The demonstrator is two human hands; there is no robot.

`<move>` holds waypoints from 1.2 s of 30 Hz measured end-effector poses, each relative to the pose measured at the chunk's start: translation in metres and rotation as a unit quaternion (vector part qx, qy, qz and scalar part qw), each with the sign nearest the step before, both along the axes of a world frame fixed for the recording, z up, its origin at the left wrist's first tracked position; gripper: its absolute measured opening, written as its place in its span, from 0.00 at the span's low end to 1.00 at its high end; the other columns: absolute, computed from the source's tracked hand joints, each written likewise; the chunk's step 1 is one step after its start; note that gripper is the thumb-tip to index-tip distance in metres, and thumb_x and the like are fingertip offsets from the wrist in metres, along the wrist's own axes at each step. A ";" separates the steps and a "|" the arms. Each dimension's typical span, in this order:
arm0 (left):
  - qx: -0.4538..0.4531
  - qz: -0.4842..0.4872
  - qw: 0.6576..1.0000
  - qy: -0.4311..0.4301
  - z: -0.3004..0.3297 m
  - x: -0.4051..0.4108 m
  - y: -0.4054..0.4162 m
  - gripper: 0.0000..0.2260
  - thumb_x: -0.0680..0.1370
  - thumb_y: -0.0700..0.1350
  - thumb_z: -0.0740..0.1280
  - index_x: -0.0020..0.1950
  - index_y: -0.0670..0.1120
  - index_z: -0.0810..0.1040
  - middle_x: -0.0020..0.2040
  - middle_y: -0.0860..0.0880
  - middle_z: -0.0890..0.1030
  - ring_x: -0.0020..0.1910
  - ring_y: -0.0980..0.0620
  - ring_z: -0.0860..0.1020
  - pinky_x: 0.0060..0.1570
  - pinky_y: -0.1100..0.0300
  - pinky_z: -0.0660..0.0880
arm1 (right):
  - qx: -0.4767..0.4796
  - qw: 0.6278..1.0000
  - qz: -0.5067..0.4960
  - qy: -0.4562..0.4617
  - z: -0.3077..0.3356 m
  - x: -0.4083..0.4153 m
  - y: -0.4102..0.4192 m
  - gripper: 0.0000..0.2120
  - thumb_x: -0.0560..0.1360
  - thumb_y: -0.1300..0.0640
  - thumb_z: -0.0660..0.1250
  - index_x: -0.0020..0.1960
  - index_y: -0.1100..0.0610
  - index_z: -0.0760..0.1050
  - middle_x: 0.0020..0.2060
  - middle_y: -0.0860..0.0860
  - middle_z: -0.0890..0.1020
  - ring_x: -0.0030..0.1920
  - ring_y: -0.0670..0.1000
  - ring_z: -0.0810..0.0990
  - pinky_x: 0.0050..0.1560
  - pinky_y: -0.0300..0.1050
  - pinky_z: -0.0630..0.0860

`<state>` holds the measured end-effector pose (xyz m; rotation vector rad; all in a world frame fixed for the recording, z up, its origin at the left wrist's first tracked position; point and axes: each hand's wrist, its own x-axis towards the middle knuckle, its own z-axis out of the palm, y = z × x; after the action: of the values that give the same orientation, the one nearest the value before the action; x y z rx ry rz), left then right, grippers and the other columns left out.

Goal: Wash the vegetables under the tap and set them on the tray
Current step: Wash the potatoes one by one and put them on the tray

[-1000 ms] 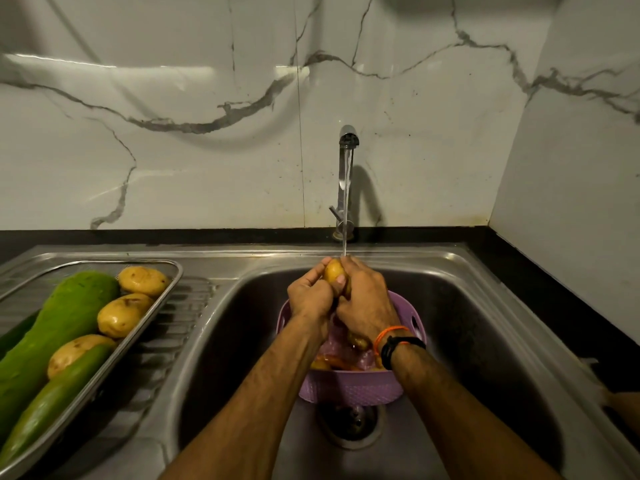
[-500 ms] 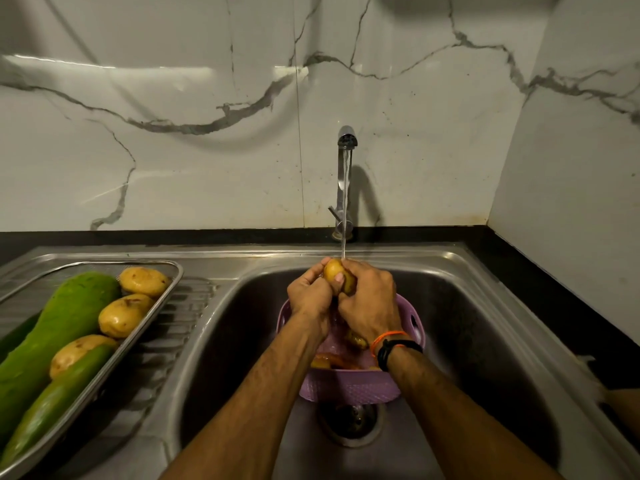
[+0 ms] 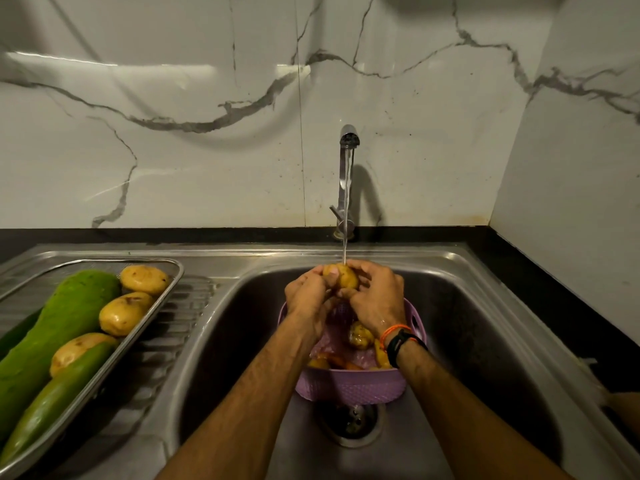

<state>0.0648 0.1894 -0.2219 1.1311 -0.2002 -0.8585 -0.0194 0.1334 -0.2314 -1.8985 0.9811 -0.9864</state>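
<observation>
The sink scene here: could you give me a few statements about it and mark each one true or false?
1. Both hands hold one potato under the running water. True: the left hand and right hand both grip it beneath the tap.
2. The tray holds only potatoes. False: it also holds long green vegetables.
3. A purple basket sits in the sink below the hands. True.
4. The basket is empty. False: more vegetables lie inside it.
5. The tap is turned off. False: a stream of water falls onto the potato.
</observation>
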 end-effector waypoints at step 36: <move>0.033 -0.047 0.998 0.007 -0.011 0.016 -0.003 0.12 0.77 0.44 0.71 0.55 0.37 0.80 0.48 0.39 0.84 0.46 0.46 0.84 0.43 0.56 0.82 | 0.108 0.987 0.027 -0.120 0.001 -0.002 -0.003 0.24 0.68 0.69 0.75 0.62 0.58 0.75 0.54 0.50 0.81 0.56 0.46 0.79 0.48 0.28 0.77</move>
<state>0.0808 0.1862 -0.2333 1.1845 -0.2162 -0.9621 -0.0215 0.1300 -0.2302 -1.5794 0.8525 -1.0075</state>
